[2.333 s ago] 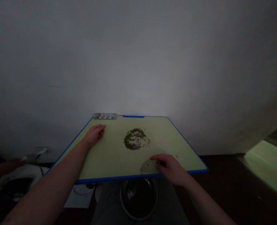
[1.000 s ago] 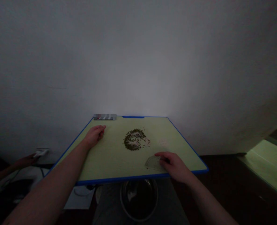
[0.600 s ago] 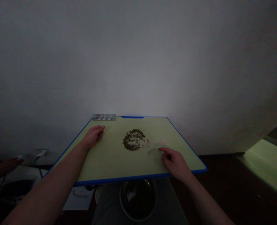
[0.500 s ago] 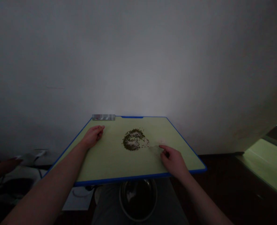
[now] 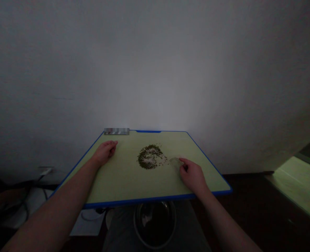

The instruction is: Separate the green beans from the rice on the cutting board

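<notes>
On the pale green board (image 5: 123, 185) lies a round, loose heap of small dark green beans (image 5: 146, 162) mixed with white grains (image 5: 155, 152). My right hand (image 5: 194, 175) rests on the board to the right of the heap, its fingers closed on a thin, curved, see-through tool (image 5: 174, 159). The tool's tip points left toward the scattered edge of the heap; its exact kind is too faint to tell. Left of the heap, my left hand (image 5: 105, 153) lies on the board with curled fingers and nothing visible in it.
Below the board's blue front edge (image 5: 134, 202), a metal bowl (image 5: 174, 224) sits between my legs. A bare wall (image 5: 155, 70) rises behind the board. At the far left are cables and a dim hand of another person (image 5: 6, 199). A pale green surface (image 5: 298, 185) stands at right.
My right hand and the see-through tool have moved slightly up the board, and the tool's tip has shifted a little to the right. My left hand stays in place.
</notes>
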### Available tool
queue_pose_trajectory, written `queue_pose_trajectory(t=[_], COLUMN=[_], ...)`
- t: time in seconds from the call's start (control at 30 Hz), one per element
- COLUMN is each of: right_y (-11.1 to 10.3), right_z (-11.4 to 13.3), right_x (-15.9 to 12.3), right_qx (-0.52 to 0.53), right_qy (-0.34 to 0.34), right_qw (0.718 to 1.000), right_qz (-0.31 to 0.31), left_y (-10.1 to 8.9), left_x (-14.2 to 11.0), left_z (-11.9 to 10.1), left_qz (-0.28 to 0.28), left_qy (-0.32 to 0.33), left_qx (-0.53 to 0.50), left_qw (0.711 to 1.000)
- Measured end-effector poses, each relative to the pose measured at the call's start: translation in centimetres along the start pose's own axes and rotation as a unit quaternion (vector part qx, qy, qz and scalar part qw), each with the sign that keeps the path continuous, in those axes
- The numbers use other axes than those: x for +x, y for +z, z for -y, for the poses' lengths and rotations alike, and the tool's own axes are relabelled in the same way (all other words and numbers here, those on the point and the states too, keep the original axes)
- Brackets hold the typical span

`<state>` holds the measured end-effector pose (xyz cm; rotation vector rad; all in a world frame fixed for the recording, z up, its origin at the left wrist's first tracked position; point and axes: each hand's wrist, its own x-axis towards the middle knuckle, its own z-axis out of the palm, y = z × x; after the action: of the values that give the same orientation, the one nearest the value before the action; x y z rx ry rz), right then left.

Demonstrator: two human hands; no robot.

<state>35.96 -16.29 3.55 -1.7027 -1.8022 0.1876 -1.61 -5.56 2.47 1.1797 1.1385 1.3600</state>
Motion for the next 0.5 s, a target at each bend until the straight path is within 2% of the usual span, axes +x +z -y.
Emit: queue_pose_trajectory(t=[0.5], right_y=[0.84], right_z=[-0.15], right_x=[0.76], right_qx=[-0.021], right_qy=[-0.002], right_qw=[1.000], right_qz=[-0.003], left_y=[0.21], left_x=[-0.23], left_z=[-0.17], left_qz=[-0.001], left_qy=[0.001], left_qx=[0.007], left_qw=[1.000])
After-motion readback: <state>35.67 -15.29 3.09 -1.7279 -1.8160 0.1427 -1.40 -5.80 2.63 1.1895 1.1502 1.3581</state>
